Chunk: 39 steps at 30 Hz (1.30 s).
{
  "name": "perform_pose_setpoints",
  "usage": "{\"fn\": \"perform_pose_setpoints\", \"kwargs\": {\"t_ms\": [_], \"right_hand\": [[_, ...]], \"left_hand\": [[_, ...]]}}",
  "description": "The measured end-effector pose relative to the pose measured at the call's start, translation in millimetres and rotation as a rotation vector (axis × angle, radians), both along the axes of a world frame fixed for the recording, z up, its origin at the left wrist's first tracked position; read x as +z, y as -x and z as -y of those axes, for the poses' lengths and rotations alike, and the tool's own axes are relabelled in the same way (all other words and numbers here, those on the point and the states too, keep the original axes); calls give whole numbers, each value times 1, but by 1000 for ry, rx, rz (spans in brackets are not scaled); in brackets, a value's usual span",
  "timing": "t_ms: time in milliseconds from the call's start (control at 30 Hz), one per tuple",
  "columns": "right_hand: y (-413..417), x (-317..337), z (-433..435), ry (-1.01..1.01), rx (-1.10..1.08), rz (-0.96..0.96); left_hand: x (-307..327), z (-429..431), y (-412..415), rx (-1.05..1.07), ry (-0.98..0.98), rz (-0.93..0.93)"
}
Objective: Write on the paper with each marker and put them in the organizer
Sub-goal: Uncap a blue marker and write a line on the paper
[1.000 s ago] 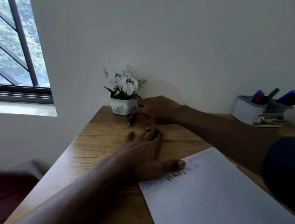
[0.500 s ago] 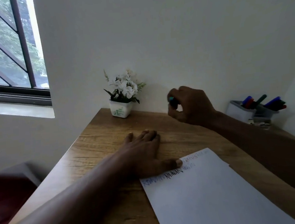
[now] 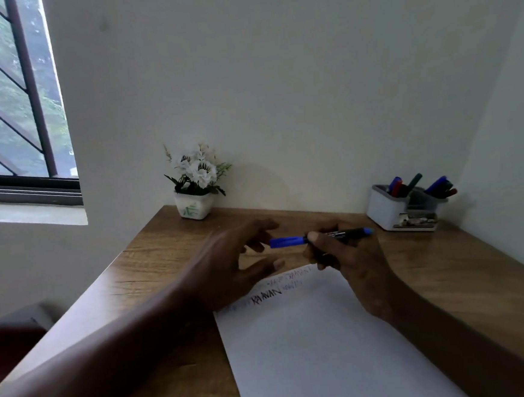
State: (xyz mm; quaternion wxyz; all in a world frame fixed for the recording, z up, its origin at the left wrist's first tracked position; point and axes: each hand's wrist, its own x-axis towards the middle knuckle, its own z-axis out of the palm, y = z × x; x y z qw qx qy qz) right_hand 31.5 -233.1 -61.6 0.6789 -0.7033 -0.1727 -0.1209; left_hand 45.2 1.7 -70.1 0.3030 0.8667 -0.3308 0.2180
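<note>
White walls meet in a corner behind one wooden desk [image 3: 448, 277], and one window [image 3: 12, 108] with dark bars is at the left. On the desk I count one sheet of paper [image 3: 329, 349], one small pot of white flowers [image 3: 195, 184] and one grey organizer [image 3: 390, 210] near the right wall. About six markers stand in the organizer, in blue, red and green, but they overlap and the exact number is hard to tell.

Both forearms are cut off by the lower edge, and so is the near end of the paper. The left hand [image 3: 228, 263] is blurred and covers the top left corner of the paper. Some lines of writing are at the top of the sheet; only one dark word shows clearly, the others are too faint to read.

One marker [image 3: 320, 237] with a blue cap is held level above the desk, just beyond the top edge of the paper. The right hand [image 3: 346, 254] grasps its dark barrel, with the thumb on top and the other fingers curled below. The capped end sticks out to the left, toward the left hand, whose fingers are spread and loose, very near the cap; I cannot tell if they touch it.
</note>
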Motion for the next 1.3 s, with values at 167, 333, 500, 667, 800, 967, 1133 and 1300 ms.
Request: {"fn": "perform_pose_setpoints", "kwargs": {"t_ms": [167, 333, 500, 667, 800, 967, 1133, 1300], "right_hand": [[3, -4, -4, 7, 140, -87], [5, -8, -7, -27, 171, -155], [4, -7, -5, -93, 240, -248], [1, -8, -2, -150, 255, -289], [-2, -9, -2, -208, 222, -283], [-6, -6, 4, -328, 103, -291], [-10, -7, 7, -150, 23, -280], [-11, -13, 0, -14, 34, -255]], "left_hand": [[-2, 8, 6, -70, 142, -54], [-7, 12, 2, -183, 193, -149], [-6, 14, 0, -350, 258, -309], [-9, 7, -5, -401, 266, -408], [-12, -2, -10, -378, 235, -394], [-10, -19, -24, -56, 168, -191], [-8, -24, -29, 216, -60, -75], [-5, -12, -34, 245, -273, -107]]}}
